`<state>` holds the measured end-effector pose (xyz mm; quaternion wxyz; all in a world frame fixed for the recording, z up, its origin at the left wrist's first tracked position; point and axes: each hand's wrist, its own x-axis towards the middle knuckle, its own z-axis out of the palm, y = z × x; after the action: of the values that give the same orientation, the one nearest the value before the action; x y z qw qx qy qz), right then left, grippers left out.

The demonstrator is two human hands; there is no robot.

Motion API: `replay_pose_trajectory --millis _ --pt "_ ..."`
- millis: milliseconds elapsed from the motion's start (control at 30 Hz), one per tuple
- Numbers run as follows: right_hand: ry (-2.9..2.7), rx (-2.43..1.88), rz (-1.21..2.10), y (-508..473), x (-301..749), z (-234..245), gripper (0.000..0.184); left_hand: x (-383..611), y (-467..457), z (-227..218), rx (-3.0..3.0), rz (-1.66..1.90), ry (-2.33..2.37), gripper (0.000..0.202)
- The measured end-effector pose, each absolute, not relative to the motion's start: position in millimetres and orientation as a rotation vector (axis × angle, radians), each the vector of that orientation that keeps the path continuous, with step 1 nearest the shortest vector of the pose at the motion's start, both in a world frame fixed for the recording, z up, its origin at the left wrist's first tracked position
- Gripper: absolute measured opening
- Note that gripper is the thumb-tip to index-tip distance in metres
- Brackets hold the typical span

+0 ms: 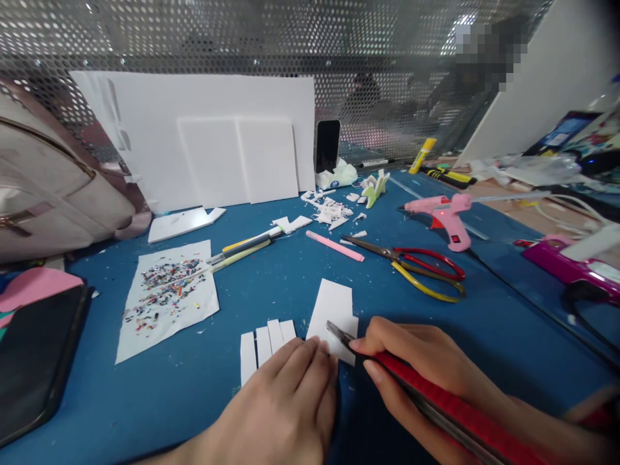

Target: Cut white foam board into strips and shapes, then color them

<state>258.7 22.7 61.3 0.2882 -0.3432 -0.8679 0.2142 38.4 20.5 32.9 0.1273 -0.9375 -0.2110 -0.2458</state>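
My left hand (pixel 285 400) lies flat with its fingers stretched out, pressing on the near edge of a white foam-board piece (pixel 334 309) on the blue mat (pixel 484 323). My right hand (pixel 421 368) is closed round a red utility knife (pixel 436 400). The knife's blade tip rests on the white piece close to my left fingertips. Several narrow white strips (pixel 265 345) lie side by side just left of the piece, partly under my left hand.
Red and yellow scissors (pixel 416 265), a pink glue gun (pixel 443 216), a pink pen (pixel 334 246) and other pens lie further back. A paper with coloured bits (pixel 167 294) is at left. White boards (pixel 213 139) and a phone (pixel 328 145) lean on the mesh wall. A bag (pixel 53 187) stands far left.
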Motion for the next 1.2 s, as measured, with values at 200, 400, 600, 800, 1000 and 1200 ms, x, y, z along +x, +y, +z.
replay_pose_trajectory --millis 200,400,600,800,1000,1200 --pt "-2.317 -0.974 0.531 19 260 62 0.012 40 20 31 -2.7 -0.758 -0.614 0.033" --pt "-2.291 -0.949 0.551 17 262 66 0.014 39 19 31 -2.697 -0.756 -0.608 0.034" --pt "-2.28 -0.975 0.503 14 262 64 0.015 38 20 30 -2.714 -0.752 -0.612 0.034" --pt "-2.293 -1.003 0.427 12 260 62 0.017 37 20 30 -2.713 -0.738 -0.608 0.034" --pt "-2.28 -0.994 0.43 14 256 63 0.016 38 20 31 -2.704 -0.748 -0.62 0.035" --pt "-2.315 -1.087 0.378 9 257 68 0.018 38 21 30 -2.705 -0.749 -0.606 0.033"
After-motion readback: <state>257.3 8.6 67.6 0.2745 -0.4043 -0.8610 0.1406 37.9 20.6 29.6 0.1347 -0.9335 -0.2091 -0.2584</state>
